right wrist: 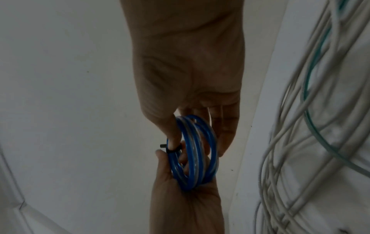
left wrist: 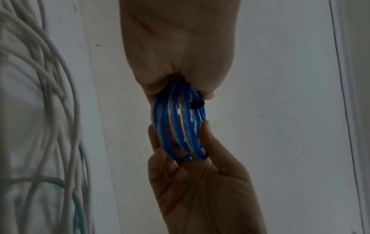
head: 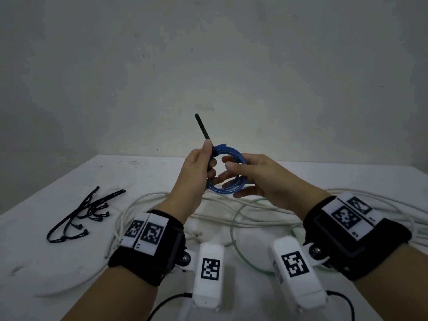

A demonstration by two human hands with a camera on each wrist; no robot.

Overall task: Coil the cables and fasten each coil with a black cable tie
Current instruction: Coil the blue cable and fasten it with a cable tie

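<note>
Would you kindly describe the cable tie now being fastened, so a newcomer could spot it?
Above the white table, both hands hold a blue cable coil. The black plastic cable tie wraps it, its tail pointing up, unlike the loose ties lying on the table.

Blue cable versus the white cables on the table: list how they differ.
1. The blue cable is wound into a small tight coil; the white cables sprawl in wide loose loops.
2. The blue cable is held in the air by the left hand and right hand; the white cables lie on the table.
3. A black cable tie wraps the blue cable; none shows on the white cables.
</note>
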